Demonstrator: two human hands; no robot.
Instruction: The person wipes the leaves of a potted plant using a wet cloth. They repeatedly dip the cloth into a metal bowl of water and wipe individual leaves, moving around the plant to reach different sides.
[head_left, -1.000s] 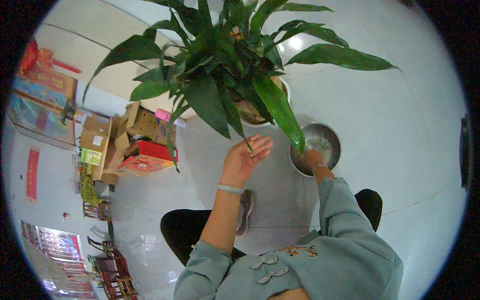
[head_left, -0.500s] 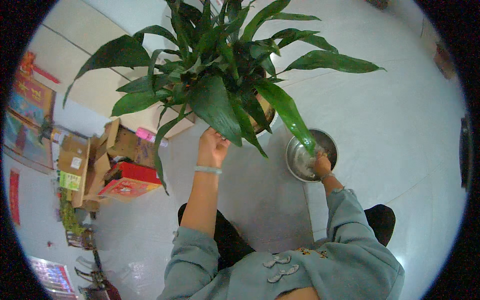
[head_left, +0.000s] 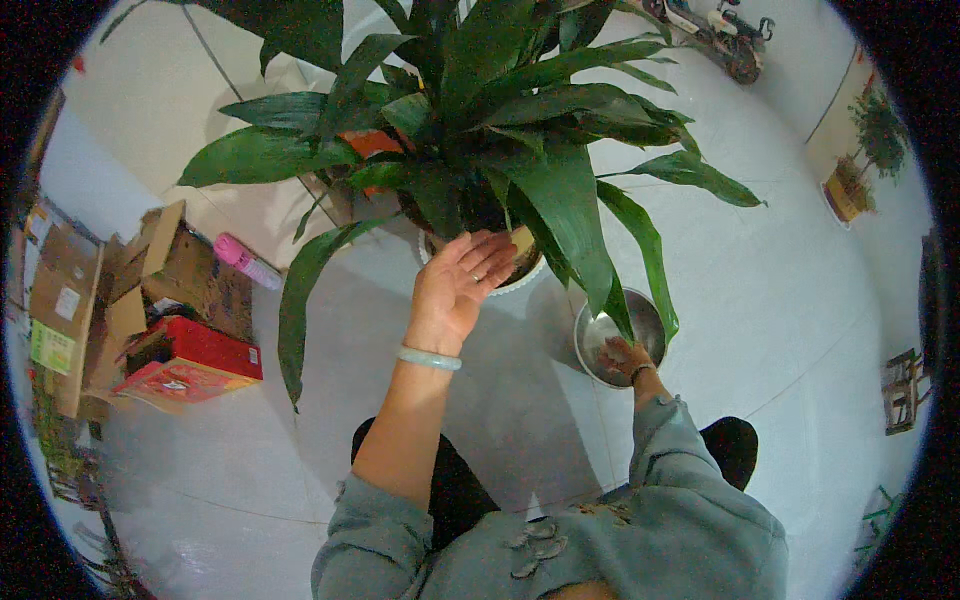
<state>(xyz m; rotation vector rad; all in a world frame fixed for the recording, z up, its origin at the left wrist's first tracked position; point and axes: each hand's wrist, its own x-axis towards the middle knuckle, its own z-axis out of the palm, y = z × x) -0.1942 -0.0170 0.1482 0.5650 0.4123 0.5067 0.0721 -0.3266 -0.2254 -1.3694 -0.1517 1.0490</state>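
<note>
A large potted plant [head_left: 575, 215] with long, broad dark green leaves fills the upper middle of the head view. Its round pot with a white rim [head_left: 515, 285] is partly hidden by leaves. My left hand [head_left: 465, 285], wearing a ring and a pale bangle, is palm up with fingers stretched out, in front of the pot under the leaves; it grips nothing. Right of the pot stands a shiny metal bowl [head_left: 590, 330] on the floor. My right hand [head_left: 622, 360] reaches down into it, fingers stretched and somewhat blurred. Leaf tips hang over the bowl.
Opened cardboard boxes [head_left: 150, 270], a red box [head_left: 190, 360] and a pink bottle [head_left: 245, 260] are at the left. A scooter [head_left: 725, 45] stands far right, with another potted plant [head_left: 850, 190] and a small wooden stool [head_left: 902, 392] along the right side.
My left hand has come away from the leaf it was pinching and turned palm up with fingers extended. My right hand's fingers have spread inside the bowl. The whole view has shifted.
</note>
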